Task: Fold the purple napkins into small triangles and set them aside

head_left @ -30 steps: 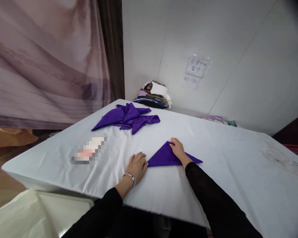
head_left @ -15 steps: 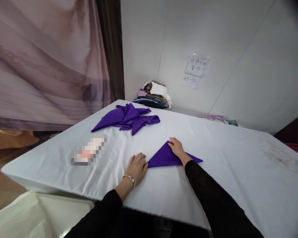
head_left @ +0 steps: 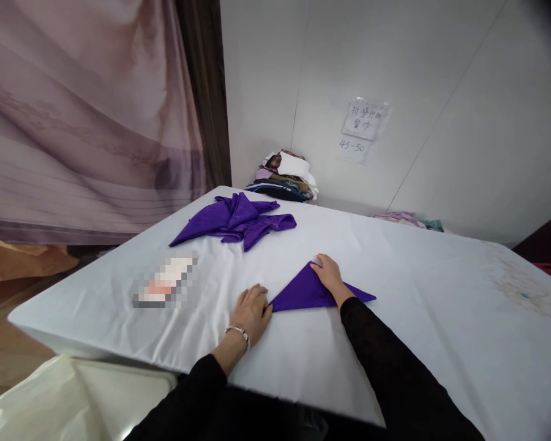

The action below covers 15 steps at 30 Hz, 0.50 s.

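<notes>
A purple cloth napkin (head_left: 298, 293) lies on the white-covered table in front of me, folded into a triangle with its peak pointing away. My left hand (head_left: 252, 314), with a bracelet on the wrist, rests at the left corner, its thumb and fingertips pinching the tip. At the peak, my right hand (head_left: 327, 273) grips the cloth, fingers curled over the top; its wrist and sleeve cross the triangle and hide part of it. The right corner lies free on the table. Farther back is a crumpled heap of purple cloth (head_left: 241, 218).
A blurred flat object (head_left: 168, 280) lies left on the white tablecloth (head_left: 422, 288). Folded clothes (head_left: 284, 177) are stacked by the wall under a handwritten sign (head_left: 363, 119). A curtain (head_left: 92, 116) hangs left, and a pale container (head_left: 119, 392) stands below the table's front edge.
Almost nothing differs. The view has shifted very slightly; both hands keep their places on the folded napkin.
</notes>
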Motion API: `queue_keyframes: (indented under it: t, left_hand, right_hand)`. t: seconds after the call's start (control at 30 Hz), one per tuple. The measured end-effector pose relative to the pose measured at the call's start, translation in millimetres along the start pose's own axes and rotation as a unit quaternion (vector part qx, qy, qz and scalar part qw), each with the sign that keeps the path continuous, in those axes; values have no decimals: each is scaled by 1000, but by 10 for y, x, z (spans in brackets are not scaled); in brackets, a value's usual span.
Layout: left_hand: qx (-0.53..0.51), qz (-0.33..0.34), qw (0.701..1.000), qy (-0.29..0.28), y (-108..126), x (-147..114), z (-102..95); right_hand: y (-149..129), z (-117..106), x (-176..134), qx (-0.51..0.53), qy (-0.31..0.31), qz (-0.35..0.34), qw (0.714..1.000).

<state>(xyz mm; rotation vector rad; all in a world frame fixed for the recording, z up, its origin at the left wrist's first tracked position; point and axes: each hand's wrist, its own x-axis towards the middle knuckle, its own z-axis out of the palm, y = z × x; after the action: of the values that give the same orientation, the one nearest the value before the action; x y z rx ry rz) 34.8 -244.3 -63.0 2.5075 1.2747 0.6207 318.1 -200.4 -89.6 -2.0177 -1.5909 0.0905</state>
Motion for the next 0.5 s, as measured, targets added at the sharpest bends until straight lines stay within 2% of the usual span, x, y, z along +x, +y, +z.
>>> queue_keyframes:
  t: [0.17, 0.27, 0.37, 0.5]
  left_hand:
    - [18, -29, 999, 3, -7, -19, -28]
    - [24, -46, 999, 17, 79, 7, -18]
    - [13, 3, 1000, 3, 317, 134, 64]
    - [0, 98, 994, -49, 703, 456, 283]
  right_hand:
    - [-35, -33, -14, -41, 6, 11, 999]
    - [-63, -49, -25, -49, 2, 13, 999]
    - [-83, -66, -39, -51, -4, 8, 999]
    - [-87, -79, -54, -51, 0, 0, 999]
